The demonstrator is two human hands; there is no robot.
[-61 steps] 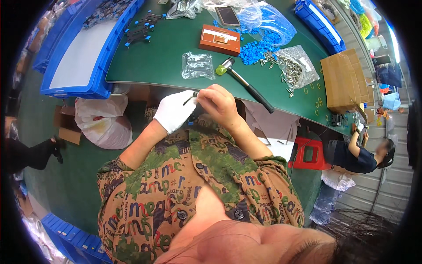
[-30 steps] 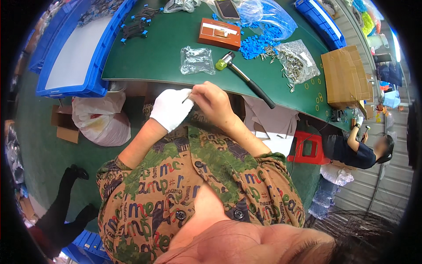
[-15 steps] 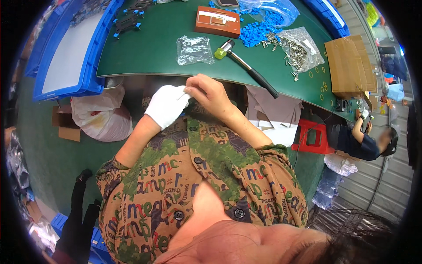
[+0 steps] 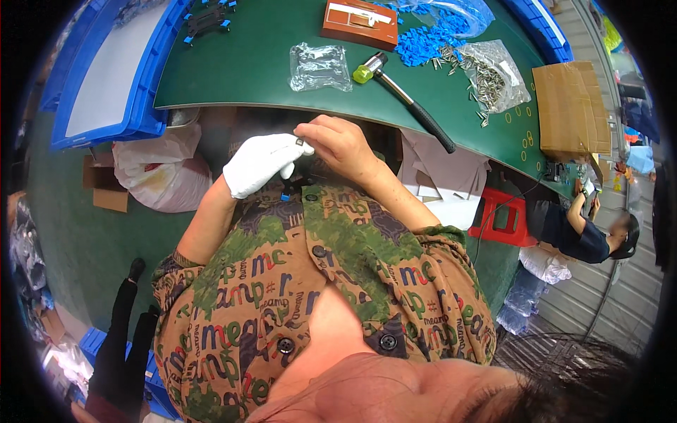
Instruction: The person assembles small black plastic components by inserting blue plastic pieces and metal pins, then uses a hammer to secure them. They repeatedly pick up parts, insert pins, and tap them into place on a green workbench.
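Note:
My left hand (image 4: 259, 168), in a white glove, is closed just in front of the table edge. Below its palm shows a dark part with a blue tip (image 4: 285, 195), mostly hidden by the glove. A small dark end peeks out between the gloved fingertips. My bare right hand (image 4: 343, 146) meets those fingertips with its own fingers bent and pinched; what they hold is hidden. Beyond the hands, on the green table, lie a clear plastic bag of parts (image 4: 319, 68) and a mallet (image 4: 409, 102) with a yellow-green face and black grip.
Blue small pieces (image 4: 430, 46) and a bag of metal pins (image 4: 493, 84) lie at the far right, beside a reddish-brown box (image 4: 360, 25). A black frame with blue feet (image 4: 206, 21) sits far left near a blue crate (image 4: 148, 84). A cardboard box (image 4: 571, 109) and a co-worker (image 4: 592, 233) are right.
My gloved hand has turned and shifted slightly left, baring the dark end at its fingertips and the blue tip below. My right fingers have drawn a little apart from it.

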